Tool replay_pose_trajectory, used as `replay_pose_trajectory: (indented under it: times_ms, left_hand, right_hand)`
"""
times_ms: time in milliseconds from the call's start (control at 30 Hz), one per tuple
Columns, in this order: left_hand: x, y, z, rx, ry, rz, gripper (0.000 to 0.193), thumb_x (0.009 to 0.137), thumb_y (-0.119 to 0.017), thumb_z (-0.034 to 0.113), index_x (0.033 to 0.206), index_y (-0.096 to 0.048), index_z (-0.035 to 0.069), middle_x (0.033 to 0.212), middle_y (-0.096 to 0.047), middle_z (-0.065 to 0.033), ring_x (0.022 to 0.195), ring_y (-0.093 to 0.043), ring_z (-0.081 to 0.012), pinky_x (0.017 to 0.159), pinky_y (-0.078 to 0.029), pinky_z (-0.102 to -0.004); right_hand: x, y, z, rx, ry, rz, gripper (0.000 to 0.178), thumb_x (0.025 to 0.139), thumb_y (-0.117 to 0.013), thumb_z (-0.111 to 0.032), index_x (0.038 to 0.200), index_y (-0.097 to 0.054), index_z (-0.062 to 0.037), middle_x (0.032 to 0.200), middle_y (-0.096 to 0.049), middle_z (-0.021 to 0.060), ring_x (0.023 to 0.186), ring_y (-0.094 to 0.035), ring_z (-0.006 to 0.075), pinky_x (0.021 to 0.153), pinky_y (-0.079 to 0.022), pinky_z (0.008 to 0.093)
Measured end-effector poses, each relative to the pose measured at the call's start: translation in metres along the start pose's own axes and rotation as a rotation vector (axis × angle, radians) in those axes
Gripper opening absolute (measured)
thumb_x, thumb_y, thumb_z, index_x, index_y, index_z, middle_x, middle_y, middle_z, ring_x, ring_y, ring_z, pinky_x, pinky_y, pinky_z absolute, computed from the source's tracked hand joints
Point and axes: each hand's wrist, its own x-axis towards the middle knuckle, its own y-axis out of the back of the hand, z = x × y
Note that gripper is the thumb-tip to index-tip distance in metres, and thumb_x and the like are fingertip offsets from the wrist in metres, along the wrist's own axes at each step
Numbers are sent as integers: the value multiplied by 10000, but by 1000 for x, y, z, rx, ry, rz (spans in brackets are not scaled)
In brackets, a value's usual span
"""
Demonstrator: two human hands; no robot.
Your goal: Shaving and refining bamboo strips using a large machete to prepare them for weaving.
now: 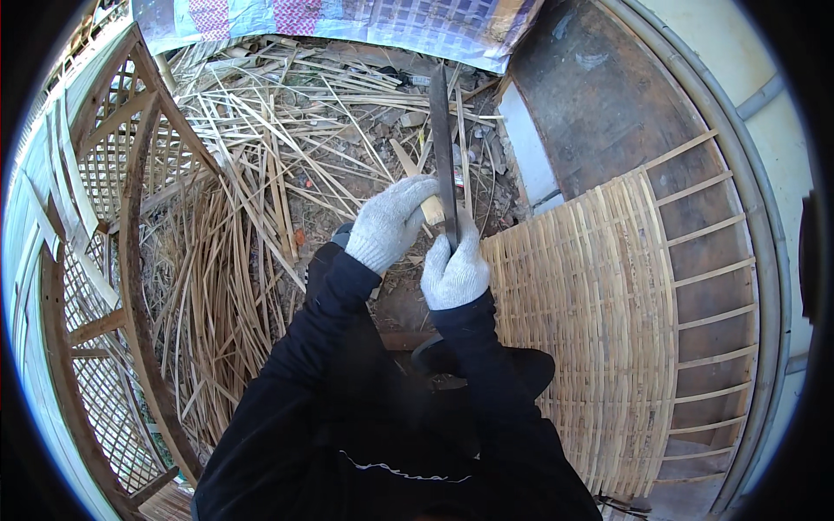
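Together, gloved hands (458, 271) gripping blade (442, 139), bamboo (433, 210)

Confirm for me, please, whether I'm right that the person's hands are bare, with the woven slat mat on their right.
Not quite: the left hand and right hand wear pale knitted gloves, as the head view shows; the woven slat mat is on their right.

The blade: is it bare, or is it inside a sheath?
Bare. Above the right hand, the dark blade shows up to its end, with no sheath over it.
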Motion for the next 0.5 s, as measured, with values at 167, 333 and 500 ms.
replay_pose_trajectory:
  times_ms: [167, 333, 500]
  left_hand:
    - [2, 2, 6, -59, 11, -23, 389, 866, -629, 65, 1254, -626, 94, 1245, -656, -138, 1144, -638, -326, 933, -535, -398]
    - [7, 3, 9, -84, -10, 1, 312, 908, -654, 162, 1207, -660, 73, 1158, -685, -164, 1058, -676, -353, 881, -547, -401]
    - [4, 1, 9, -59, 11, -23, 334, 906, -646, 141, 1232, -643, 68, 1182, -679, -171, 1073, -666, -357, 898, -542, -406]
  right_hand:
    - [0, -1, 2, 36, -10, -3, 545, 893, -620, -101, 1409, -443, -95, 748, -670, 229, 665, -685, 426, 584, -546, 489]
    - [0, 4, 6, 33, -63, -78, 447, 915, -573, -79, 1346, -474, -13, 860, -696, 222, 751, -708, 405, 640, -564, 451]
    - [-1, 6, 8, 8, -114, -113, 387, 934, -576, -110, 1303, -494, -31, 840, -696, 208, 732, -704, 402, 622, -557, 468]
